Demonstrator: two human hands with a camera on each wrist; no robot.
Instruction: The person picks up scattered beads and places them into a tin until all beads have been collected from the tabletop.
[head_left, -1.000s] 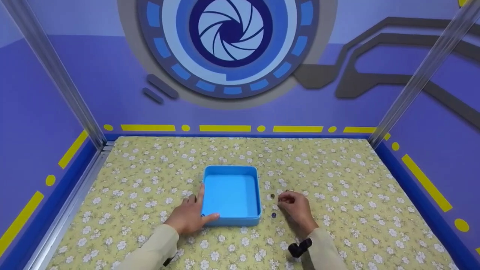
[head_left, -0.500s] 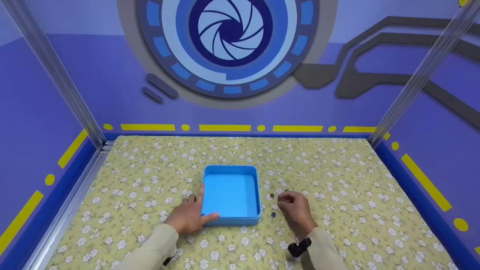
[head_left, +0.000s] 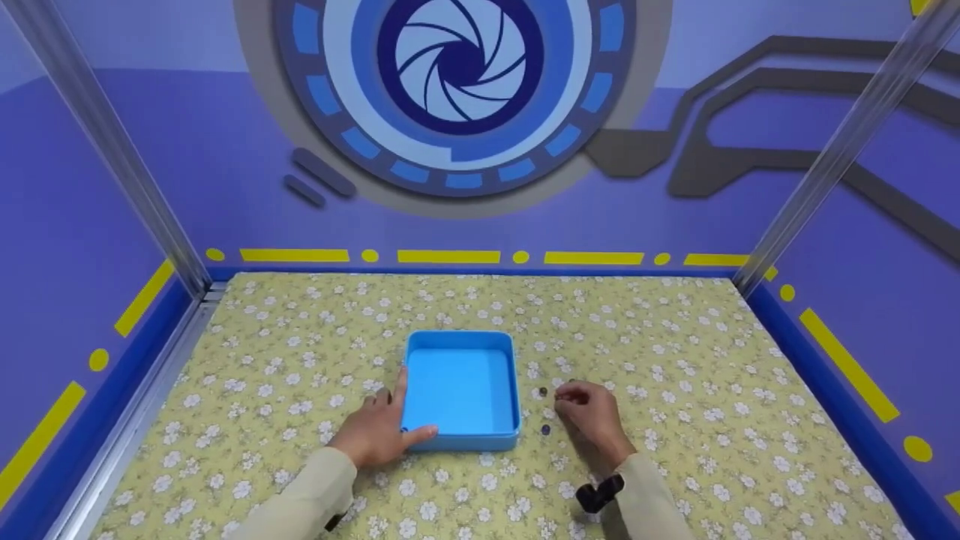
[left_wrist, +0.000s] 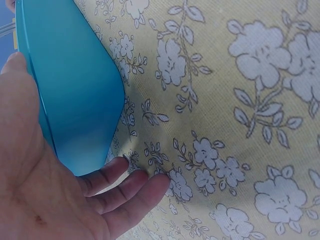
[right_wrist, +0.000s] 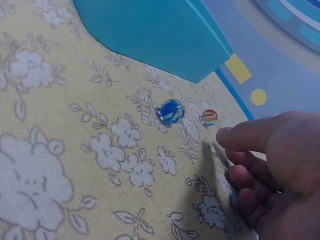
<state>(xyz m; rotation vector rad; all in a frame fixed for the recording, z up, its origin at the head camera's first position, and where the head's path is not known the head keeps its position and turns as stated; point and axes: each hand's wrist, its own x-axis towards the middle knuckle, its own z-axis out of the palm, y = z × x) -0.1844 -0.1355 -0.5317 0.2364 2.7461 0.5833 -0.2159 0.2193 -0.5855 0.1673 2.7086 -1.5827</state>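
A blue square box (head_left: pixel 461 442) with an open top stands mid-table. My left hand (head_left: pixel 380 435) rests on its front left corner, thumb laid across the near rim and index finger along the left wall. The other fingers show loosely bent beside the box in the left wrist view. Two glass marbles lie right of the box: one with blue swirls (right_wrist: pixel 171 111), one with red and yellow swirls (right_wrist: pixel 209 117). Just right of them is my right hand (head_left: pixel 592 416), fingers bent and thumb near the index finger. I cannot tell whether anything sits between those fingertips.
A yellow cloth (head_left: pixel 300 315) with white flowers covers the table. A small dark round thing (head_left: pixel 573 381) peeks out behind the right hand. Blue-purple printed panels (head_left: pixel 480 225) and metal posts (head_left: pixel 120 157) bound the table at the back and sides.
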